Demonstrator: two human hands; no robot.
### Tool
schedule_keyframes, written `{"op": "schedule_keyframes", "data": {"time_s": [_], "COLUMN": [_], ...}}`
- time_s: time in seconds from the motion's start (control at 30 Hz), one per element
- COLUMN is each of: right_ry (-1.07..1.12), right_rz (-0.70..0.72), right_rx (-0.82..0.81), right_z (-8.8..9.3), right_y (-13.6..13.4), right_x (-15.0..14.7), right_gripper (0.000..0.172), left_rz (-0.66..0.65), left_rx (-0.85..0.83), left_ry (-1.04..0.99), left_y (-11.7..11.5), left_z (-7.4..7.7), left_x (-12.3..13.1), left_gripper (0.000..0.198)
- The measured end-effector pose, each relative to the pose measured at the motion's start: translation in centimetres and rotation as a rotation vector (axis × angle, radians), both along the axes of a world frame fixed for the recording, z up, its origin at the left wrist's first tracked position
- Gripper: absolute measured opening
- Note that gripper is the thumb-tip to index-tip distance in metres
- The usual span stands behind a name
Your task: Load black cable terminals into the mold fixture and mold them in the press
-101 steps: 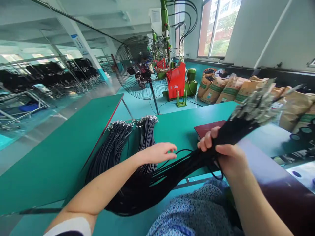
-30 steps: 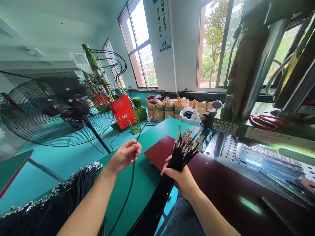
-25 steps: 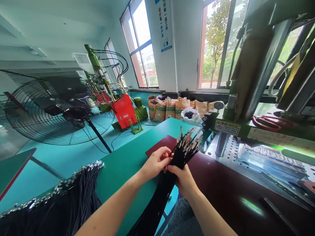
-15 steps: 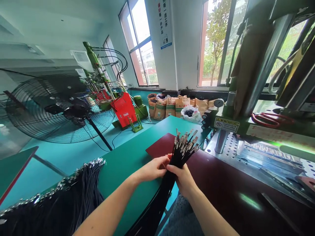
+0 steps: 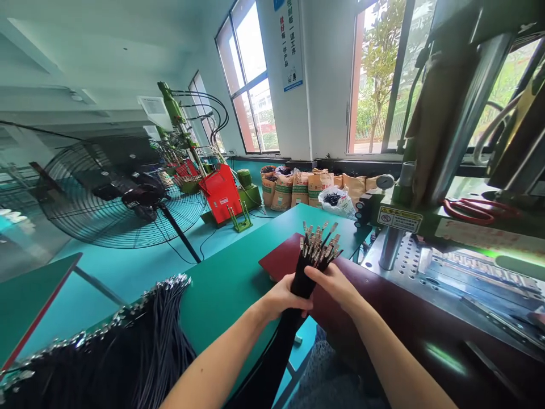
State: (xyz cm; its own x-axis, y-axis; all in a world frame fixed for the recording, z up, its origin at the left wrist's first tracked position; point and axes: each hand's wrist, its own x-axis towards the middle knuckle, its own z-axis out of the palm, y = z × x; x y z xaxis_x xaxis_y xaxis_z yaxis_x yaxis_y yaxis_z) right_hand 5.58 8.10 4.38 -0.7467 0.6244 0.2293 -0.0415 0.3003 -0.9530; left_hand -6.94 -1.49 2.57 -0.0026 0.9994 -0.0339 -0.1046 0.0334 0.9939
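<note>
A thick bundle of black cables (image 5: 302, 282) with silvery metal connectors (image 5: 318, 244) at its upper end stands tilted between my hands. Lower on the bundle, my left hand (image 5: 286, 296) is wrapped round it. My right hand (image 5: 331, 282) grips it just under the connectors, thumb across the front. The rest of the bundle hangs down toward the bottom of the view, past the table edge. At the left, a large pile of similar black cables (image 5: 157, 326) lies on the green table (image 5: 225, 284), its metal ends lined up along the far side.
A dark red board (image 5: 279, 257) lies beyond my hands. To the right stands a green press (image 5: 394, 196) with red-handled scissors (image 5: 472, 210) on it and a perforated metal bed. A large fan (image 5: 142, 196) is at the left. Filled sacks (image 5: 298, 187) line the wall.
My left hand has gone from beside the bundle to wrapping round it lower down. My right hand has moved up toward the connectors. The view has shifted slightly.
</note>
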Motion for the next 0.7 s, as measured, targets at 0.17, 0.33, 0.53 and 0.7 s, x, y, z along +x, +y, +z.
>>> {"op": "schedule_keyframes", "data": {"time_s": [0.17,0.33,0.53,0.7], "right_ry": [-0.106,-0.088,-0.225,-0.194], "right_rz": [-0.371,-0.294,-0.176,-0.130], "right_rx": [0.336,0.398,0.519,0.464], "right_z": [-0.2,-0.2,-0.7,-1.8], "right_y": [-0.8,-1.5,-2.2,-2.8], "right_x": [0.0,-1.2,-1.7,-1.7], "right_gripper": [0.036,0.027,0.026,0.024], "left_rz": [0.166,0.212,0.304,0.203], "left_rx": [0.061,0.045,0.004,-0.010], "left_ry": [-0.110,-0.128,-0.144,-0.128], "left_y": [0.0,-0.3,-0.9,-1.2], "left_z": [-0.5,0.0,0.6,1.1], "left_x": [-0.6,-1.1,-2.3,-2.1], "left_gripper": [0.023,0.026,0.032,0.039]}}
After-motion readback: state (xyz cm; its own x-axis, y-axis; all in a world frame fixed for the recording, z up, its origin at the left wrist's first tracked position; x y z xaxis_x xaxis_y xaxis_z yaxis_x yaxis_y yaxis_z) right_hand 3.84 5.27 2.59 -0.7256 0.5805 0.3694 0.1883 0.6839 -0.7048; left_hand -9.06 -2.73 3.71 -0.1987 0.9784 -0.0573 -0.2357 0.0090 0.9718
